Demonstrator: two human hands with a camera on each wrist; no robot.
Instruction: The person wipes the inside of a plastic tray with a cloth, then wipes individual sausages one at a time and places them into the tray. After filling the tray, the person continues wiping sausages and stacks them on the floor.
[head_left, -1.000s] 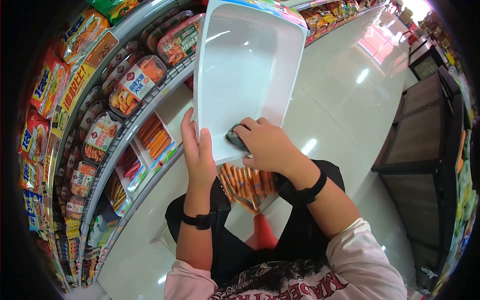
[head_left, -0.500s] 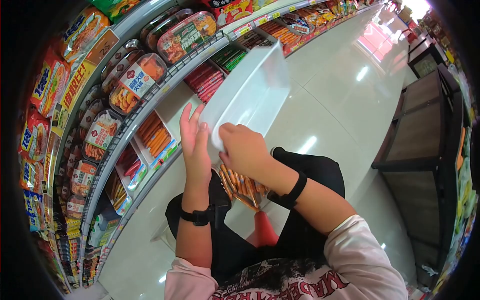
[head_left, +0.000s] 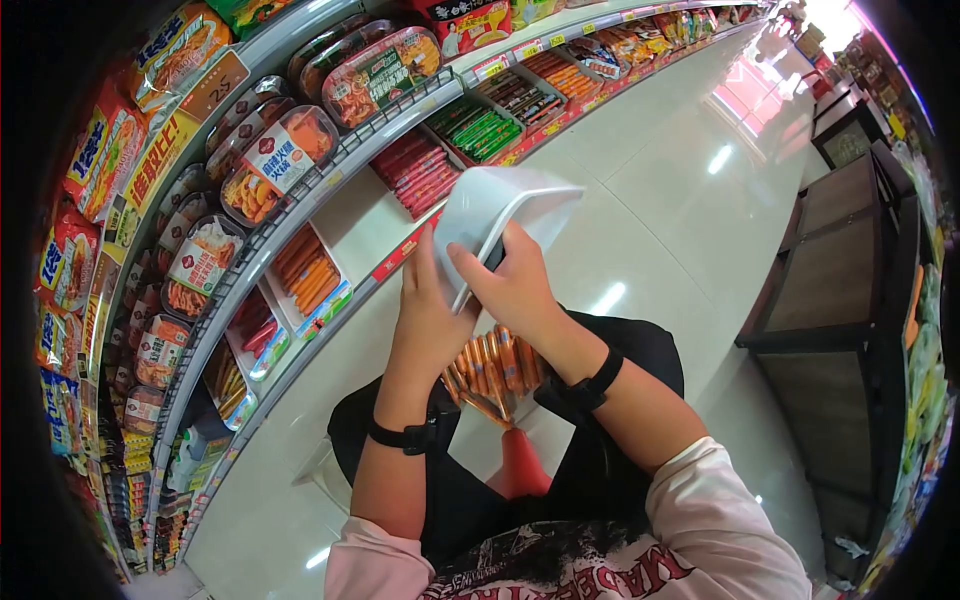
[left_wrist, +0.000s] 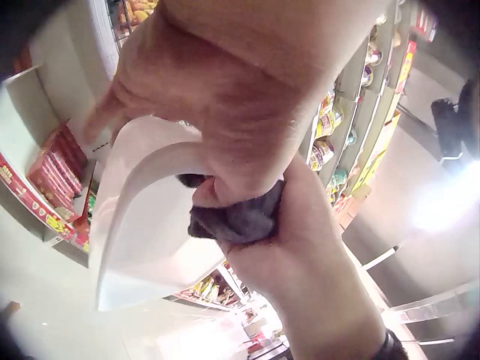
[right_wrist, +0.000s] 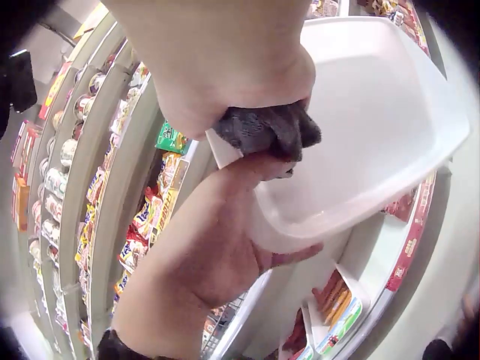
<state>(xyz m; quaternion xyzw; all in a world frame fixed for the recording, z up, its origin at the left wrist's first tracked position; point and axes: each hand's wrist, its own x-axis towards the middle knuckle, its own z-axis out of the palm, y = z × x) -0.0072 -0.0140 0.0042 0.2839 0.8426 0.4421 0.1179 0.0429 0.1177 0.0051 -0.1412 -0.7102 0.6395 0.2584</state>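
Observation:
A white plastic bin (head_left: 470, 215) is tilted up on its side in front of the person, its hollow facing right. The left hand (head_left: 425, 305) grips one end, with its fingers behind the outer wall and its thumb over the rim near the cloth in the right wrist view. At the same end, the right hand (head_left: 518, 285) holds a crumpled dark grey cloth (right_wrist: 262, 133) against the rim. In the left wrist view the cloth (left_wrist: 240, 221) bunches between the two hands. Smooth white inner walls (right_wrist: 367, 112) show in the right wrist view.
Orange-wrapped sausages (head_left: 495, 370) lie in a heap between the person's legs, beside a red object (head_left: 522, 465). Curved shelves on the left carry packaged food trays (head_left: 280, 160) and bins of wrapped sticks (head_left: 310, 275). A dark wooden stand (head_left: 815, 350) is at right.
The bin has turned from facing the person to standing on its side, and is lower. The right hand with the cloth has moved from the inner floor to the end rim, close to the left hand.

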